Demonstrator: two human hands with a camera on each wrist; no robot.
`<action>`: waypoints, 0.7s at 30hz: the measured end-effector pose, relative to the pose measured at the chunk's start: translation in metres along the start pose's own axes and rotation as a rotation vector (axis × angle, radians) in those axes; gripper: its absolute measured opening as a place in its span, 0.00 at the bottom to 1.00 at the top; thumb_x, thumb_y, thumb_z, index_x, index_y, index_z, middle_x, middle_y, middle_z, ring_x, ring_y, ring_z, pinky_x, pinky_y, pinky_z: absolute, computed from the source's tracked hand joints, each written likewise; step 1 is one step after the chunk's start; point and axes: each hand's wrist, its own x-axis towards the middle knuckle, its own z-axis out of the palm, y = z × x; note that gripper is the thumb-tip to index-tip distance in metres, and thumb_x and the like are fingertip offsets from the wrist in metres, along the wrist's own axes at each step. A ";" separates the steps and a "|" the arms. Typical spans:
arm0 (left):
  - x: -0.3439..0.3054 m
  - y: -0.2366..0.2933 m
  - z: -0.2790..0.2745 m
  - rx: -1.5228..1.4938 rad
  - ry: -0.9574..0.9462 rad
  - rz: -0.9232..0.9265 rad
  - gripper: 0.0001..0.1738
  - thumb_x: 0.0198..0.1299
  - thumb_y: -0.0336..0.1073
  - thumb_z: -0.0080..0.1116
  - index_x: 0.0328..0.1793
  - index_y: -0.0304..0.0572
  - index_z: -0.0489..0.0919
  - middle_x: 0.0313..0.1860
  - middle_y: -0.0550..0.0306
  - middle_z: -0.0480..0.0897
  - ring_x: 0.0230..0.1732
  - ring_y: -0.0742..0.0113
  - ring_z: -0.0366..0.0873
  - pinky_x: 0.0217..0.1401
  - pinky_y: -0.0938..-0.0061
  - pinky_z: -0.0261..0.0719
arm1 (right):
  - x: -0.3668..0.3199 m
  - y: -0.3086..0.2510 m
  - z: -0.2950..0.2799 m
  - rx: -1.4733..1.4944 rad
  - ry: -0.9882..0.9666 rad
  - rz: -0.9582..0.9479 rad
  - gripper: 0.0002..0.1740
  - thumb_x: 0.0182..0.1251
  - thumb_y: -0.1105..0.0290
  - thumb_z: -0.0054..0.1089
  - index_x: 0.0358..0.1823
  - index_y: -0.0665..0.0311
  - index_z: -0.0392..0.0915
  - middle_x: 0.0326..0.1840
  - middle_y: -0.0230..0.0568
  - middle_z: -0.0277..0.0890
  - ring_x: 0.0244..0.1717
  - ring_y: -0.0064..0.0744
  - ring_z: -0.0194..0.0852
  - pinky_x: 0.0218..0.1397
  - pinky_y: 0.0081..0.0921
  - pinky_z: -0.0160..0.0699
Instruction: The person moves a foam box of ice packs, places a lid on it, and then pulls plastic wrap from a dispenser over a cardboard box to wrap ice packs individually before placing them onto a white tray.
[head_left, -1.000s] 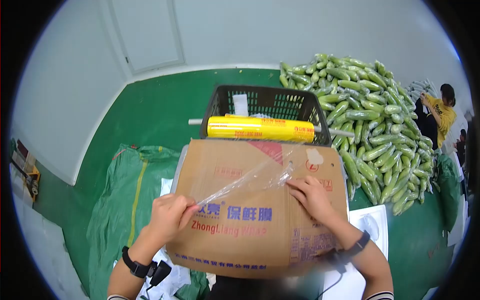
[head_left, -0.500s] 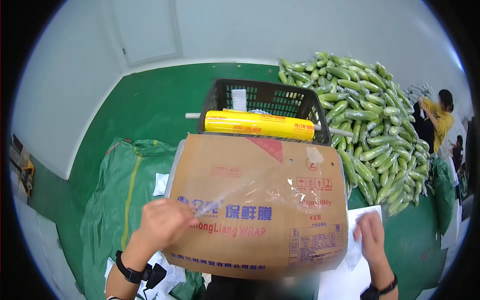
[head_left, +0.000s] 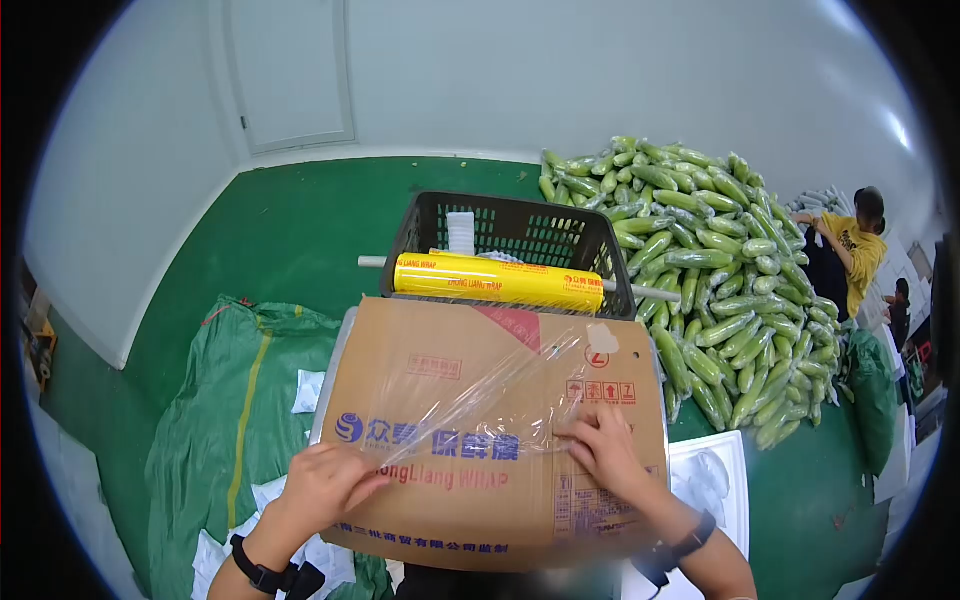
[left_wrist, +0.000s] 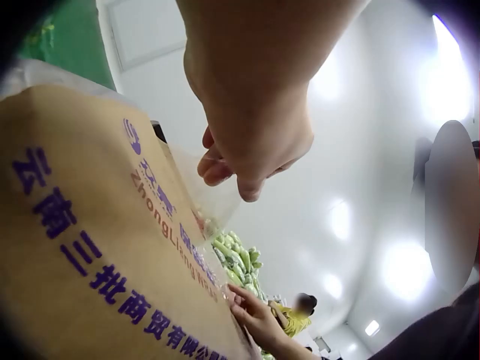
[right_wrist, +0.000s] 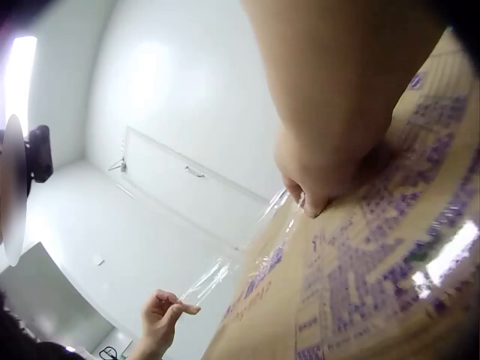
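A sheet of clear cling film (head_left: 490, 395) stretches from the yellow wrap roll (head_left: 480, 283) down across a printed cardboard panel (head_left: 400, 515). My left hand (head_left: 325, 485) pinches the film's lower left edge, low over the panel. In the left wrist view, thin film hangs from the fingertips (left_wrist: 216, 174) of that hand. On the other side my right hand (head_left: 608, 452) pinches the film between thumb and fingers, close to the panel. Bunched film shows at these fingers (right_wrist: 294, 196) in the right wrist view. Between both hands the film is creased and shiny.
Behind the panel stands a black plastic crate (head_left: 530, 215), the roll's rod across its front. A heap of film-wrapped long green vegetables (head_left: 720, 275) lies right of it. A white tray (head_left: 738, 500) is at the right, a green sheet (head_left: 205, 420) at the left. A person (head_left: 855, 250) is farther right.
Half a second ago my right hand was off the film, over the white tray; now it is back at the film's right side. The film has spread wider than one second ago.
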 end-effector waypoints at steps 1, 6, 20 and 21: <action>-0.001 0.001 0.003 -0.030 0.002 -0.077 0.09 0.47 0.32 0.68 0.33 0.44 0.79 0.29 0.58 0.83 0.30 0.60 0.81 0.37 0.69 0.78 | 0.013 0.006 0.003 0.011 0.040 -0.082 0.16 0.56 0.67 0.63 0.48 0.55 0.79 0.44 0.40 0.73 0.52 0.41 0.65 0.57 0.35 0.62; -0.003 -0.013 0.001 -0.042 0.060 -0.098 0.11 0.46 0.29 0.65 0.38 0.43 0.81 0.30 0.57 0.83 0.31 0.59 0.82 0.35 0.69 0.77 | 0.001 0.021 -0.020 0.513 0.166 0.141 0.06 0.65 0.68 0.56 0.38 0.63 0.74 0.45 0.39 0.73 0.48 0.32 0.69 0.55 0.29 0.66; -0.239 0.037 0.035 0.160 -0.409 -0.218 0.32 0.51 0.34 0.56 0.67 0.49 0.68 0.67 0.48 0.68 0.67 0.55 0.65 0.63 0.63 0.66 | -0.158 -0.039 0.000 0.025 -0.049 0.236 0.06 0.52 0.80 0.55 0.30 0.63 0.68 0.30 0.48 0.65 0.37 0.52 0.61 0.41 0.42 0.58; -0.261 0.027 0.037 0.206 -0.446 -0.316 0.36 0.49 0.36 0.60 0.68 0.47 0.66 0.68 0.44 0.66 0.68 0.49 0.63 0.65 0.60 0.64 | -0.159 -0.035 0.000 0.040 -0.067 0.277 0.06 0.52 0.80 0.55 0.29 0.63 0.69 0.30 0.48 0.65 0.37 0.52 0.62 0.41 0.42 0.58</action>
